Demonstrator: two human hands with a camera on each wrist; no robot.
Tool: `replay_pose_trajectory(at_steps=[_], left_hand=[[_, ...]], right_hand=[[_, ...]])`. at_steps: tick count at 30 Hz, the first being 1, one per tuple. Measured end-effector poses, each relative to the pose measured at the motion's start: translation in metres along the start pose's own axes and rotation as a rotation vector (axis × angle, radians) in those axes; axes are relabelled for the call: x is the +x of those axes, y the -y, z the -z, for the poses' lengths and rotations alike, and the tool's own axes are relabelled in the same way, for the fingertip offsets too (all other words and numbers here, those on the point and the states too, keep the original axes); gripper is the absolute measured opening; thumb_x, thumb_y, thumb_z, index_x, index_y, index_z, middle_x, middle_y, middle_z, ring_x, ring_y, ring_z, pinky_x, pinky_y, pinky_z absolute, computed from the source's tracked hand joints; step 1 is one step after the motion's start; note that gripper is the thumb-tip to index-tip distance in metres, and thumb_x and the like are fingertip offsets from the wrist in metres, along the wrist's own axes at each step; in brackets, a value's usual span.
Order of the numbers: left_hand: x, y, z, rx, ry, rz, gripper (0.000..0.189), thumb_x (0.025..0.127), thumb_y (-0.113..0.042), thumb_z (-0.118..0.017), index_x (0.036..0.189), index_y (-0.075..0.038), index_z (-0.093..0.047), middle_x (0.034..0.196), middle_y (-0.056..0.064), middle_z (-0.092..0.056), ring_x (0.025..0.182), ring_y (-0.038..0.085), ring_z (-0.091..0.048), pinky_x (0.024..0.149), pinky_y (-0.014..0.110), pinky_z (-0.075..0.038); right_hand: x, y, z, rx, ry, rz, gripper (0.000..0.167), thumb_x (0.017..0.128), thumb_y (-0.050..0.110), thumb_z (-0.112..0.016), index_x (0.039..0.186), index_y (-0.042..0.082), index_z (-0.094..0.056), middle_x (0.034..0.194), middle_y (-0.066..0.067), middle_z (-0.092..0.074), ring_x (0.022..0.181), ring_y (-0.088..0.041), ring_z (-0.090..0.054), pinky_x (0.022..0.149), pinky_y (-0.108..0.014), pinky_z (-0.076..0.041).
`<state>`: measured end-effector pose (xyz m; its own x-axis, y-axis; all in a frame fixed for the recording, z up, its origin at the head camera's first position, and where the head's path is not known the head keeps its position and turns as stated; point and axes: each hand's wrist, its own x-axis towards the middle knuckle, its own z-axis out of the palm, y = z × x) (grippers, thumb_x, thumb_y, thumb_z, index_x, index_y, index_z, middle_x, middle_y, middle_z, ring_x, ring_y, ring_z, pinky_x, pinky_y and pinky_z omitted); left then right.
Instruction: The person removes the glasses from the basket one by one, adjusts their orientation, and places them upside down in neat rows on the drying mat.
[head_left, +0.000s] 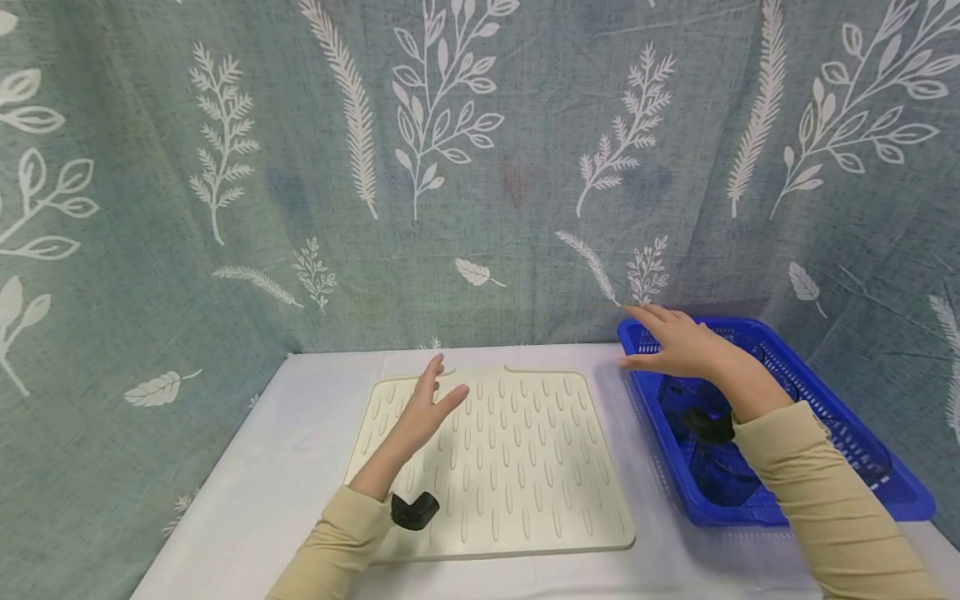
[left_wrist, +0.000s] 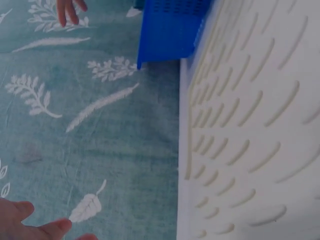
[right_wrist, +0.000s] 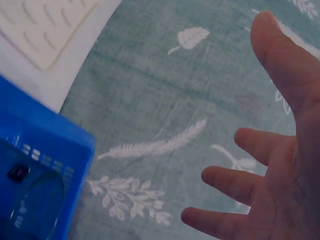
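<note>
My left hand (head_left: 422, 414) is held over the cream ridged mat (head_left: 517, 458), thumb and fingers spread with nothing between them. On the right, my right hand (head_left: 678, 343) hovers over the far left corner of the blue plastic basket (head_left: 795, 358), its fingers apart and holding nothing. Inside the basket are clear glass-like items (head_left: 723, 475), partly hidden by my right forearm. The right wrist view shows a round clear rim (right_wrist: 37, 207) and a small dark object (right_wrist: 19, 172) in the basket.
A white-covered table (head_left: 247, 492) bears the mat and the basket. Behind and along both sides hangs a grey-green curtain (head_left: 517, 275) with white leaf prints. The basket's raised wall stands right of the mat. A black wrist camera (head_left: 415, 510) sits at my left cuff.
</note>
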<state>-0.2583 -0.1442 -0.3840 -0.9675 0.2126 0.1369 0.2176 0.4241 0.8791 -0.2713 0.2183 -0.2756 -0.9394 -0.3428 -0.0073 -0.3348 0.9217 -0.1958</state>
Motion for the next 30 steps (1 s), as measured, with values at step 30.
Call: replay_pose_trajectory(at_steps=[30], left_hand=[[-0.002, -0.007, -0.023, -0.278, 0.059, 0.020, 0.074, 0.093, -0.044, -0.043, 0.148, -0.012, -0.006, 0.149, 0.021, -0.016, 0.133, 0.042, -0.024, 0.105, 0.055, -0.027]], right_hand=[[-0.043, -0.047, 0.010, -0.022, 0.011, -0.047, 0.095, 0.080, 0.058, -0.057, 0.142, -0.003, -0.021, 0.140, -0.036, -0.020, 0.121, -0.060, -0.021, 0.090, -0.073, -0.023]])
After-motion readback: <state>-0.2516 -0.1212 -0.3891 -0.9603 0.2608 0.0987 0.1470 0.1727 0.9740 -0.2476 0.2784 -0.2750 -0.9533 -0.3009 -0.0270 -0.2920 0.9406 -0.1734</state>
